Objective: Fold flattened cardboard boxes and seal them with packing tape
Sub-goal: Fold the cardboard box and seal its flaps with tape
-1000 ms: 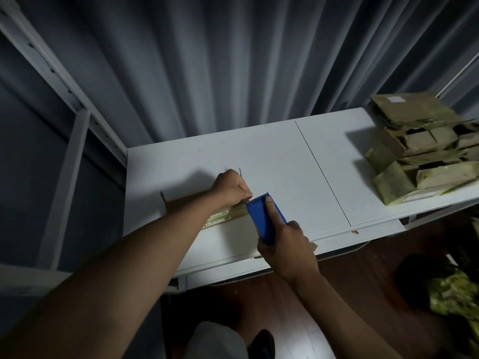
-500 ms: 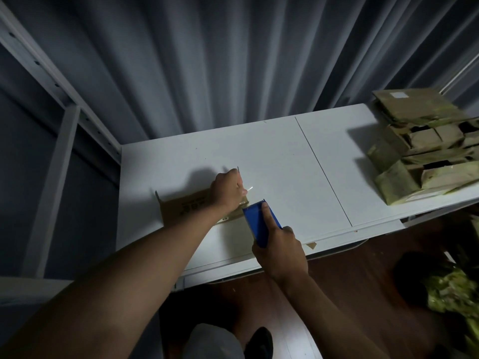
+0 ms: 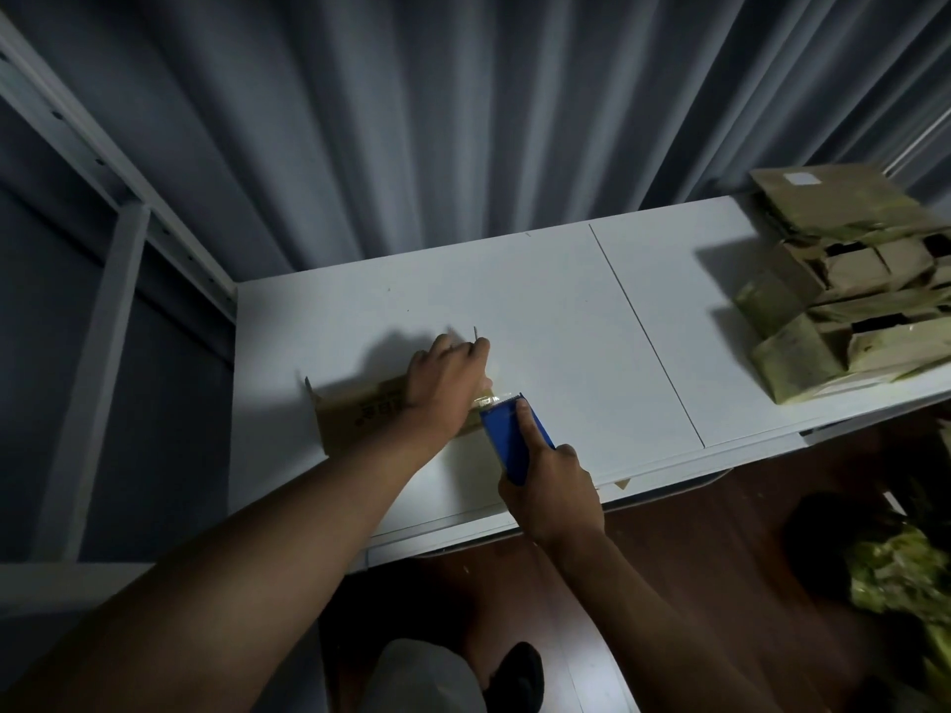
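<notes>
Box (image 3: 360, 411), near table's (image 3: 566, 321) left front edge: left hand (image 3: 445, 383) has slid farther over it, pressing flat; right hand (image 3: 553, 486) clamped on dispenser (image 3: 507, 437), which has closed onto the box end, so taping is likely underway

1. You have dark print on the side of the cardboard box (image 3: 360, 411) under your left hand (image 3: 445, 383), but it is too small and blurred to read.
2. The top package of the stack of boxes (image 3: 844, 280) at the right end of the table carries a white label (image 3: 802, 178); no writing on it can be made out.
3. The blue tape dispenser (image 3: 509, 440) in your right hand (image 3: 550, 486) shows no readable marking.
</notes>
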